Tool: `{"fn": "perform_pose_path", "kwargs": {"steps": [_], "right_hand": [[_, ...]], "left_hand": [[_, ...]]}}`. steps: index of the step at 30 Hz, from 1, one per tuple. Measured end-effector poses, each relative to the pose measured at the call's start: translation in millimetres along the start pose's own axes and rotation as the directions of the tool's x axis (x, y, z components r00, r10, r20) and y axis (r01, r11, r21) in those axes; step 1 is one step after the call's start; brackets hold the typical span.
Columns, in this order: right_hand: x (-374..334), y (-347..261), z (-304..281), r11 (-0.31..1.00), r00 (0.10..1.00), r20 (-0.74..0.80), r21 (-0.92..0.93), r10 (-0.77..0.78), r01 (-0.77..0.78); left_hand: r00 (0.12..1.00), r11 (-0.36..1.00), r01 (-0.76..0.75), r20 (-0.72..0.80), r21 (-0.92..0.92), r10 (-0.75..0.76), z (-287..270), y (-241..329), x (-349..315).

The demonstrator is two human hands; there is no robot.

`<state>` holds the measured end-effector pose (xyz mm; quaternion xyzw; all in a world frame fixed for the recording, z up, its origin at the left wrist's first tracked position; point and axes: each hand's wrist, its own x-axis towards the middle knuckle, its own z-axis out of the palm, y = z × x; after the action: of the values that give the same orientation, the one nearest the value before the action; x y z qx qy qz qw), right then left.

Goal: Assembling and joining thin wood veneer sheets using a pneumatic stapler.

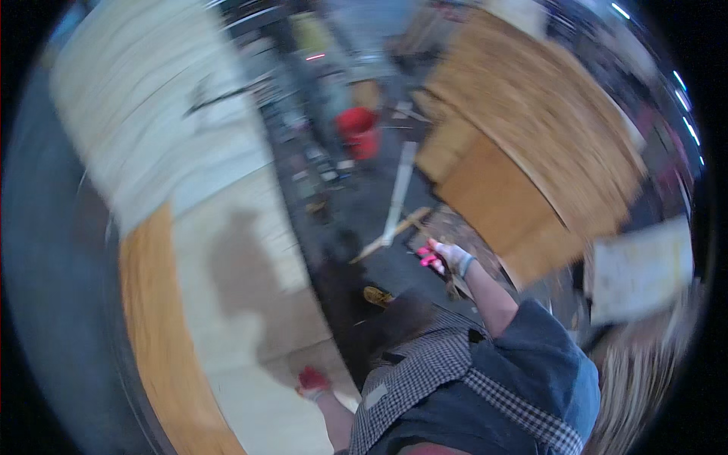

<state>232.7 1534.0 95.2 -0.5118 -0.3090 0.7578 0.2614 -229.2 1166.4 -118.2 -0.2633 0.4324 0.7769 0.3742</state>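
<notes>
My left hand [312, 381], in a glove with a red front, is low over the near end of a long stack of pale wood sheets [250, 334]. Blur hides how its fingers are set, and I see nothing held in it. On the other side, my right hand [449, 258] reaches out above the floor in a pale glove with bright pink fingers. Those fingers look spread, with no object plainly between them. Just beyond it a thin wooden strip [409, 221] crosses the end of a long whitish strip [401, 182].
Brown wood sheets [523, 129] are piled at the right, close to my right arm. A red bucket [358, 133] stands farther along the dark floor. A whitish panel [641, 269] is at the far right. An orange-brown board edge [163, 326] runs along the left stack.
</notes>
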Motion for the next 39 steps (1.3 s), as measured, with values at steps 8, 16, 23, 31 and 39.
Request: {"fn": "perform_pose_path", "kwargs": {"steps": [8, 16, 23, 31, 39], "right_hand": [[-215, 22, -285, 0.917, 0.634, -0.773, 0.237, -0.023, 0.322], [-355, -99, -540, 0.931, 0.078, -0.945, -0.294, -0.317, 0.218], [-388, -290, -707, 0.531, -0.057, -0.623, -0.610, -0.780, -0.588], [-316, -362, -759, 0.246, 0.138, -0.589, -0.524, -0.796, -0.815], [-321, -202, -563, -0.015, 0.688, -0.398, -0.860, -0.607, -0.510]], "left_hand": [[0.973, 0.965, 0.064, 0.197, 0.256, -0.117, 55, -18, -80], [0.908, 0.858, 0.159, 0.269, 0.488, -0.321, 107, -103, -141], [0.876, 0.800, 0.159, 0.291, 0.578, -0.384, 154, -258, -199], [0.684, 0.618, -0.107, 0.509, 0.779, -0.522, 377, -513, -349], [0.158, 0.588, -0.043, 0.587, 0.808, -0.794, 581, -692, -444]]}}
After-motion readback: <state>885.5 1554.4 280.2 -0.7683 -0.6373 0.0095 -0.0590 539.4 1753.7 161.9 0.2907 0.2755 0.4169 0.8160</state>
